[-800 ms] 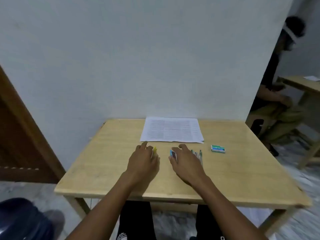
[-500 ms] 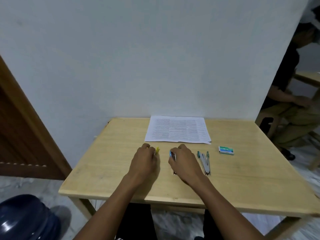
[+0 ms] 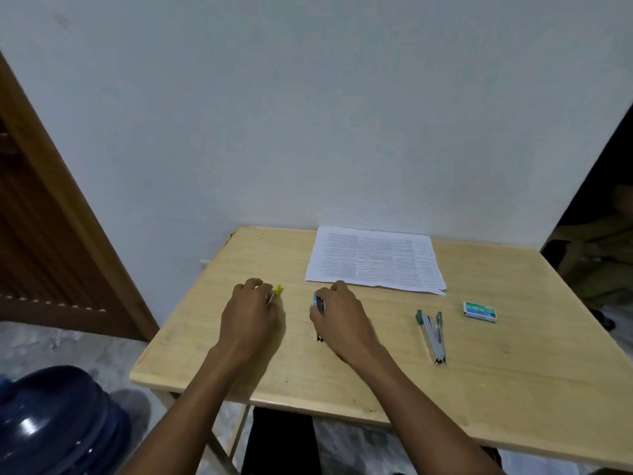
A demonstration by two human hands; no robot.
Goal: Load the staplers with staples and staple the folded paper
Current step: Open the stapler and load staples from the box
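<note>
Both forearms enter bare from the 6 o'clock edge and converge: the left runs toward 1 o'clock, the right toward 11 o'clock. Left hand [image 3: 251, 313]: palm down, knuckles up, fingers curled round a yellow stapler [image 3: 278, 290]. Right hand [image 3: 342, 317], at its 3 o'clock and apart from it: palm down, fingers curled round a blue stapler [image 3: 318, 303].

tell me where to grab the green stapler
Pinch the green stapler across its long sides near mid-length, coming from above. It lies flat with arms splayed in a narrow V, hinged at the near end, so a mid grip likely catches both.
</note>
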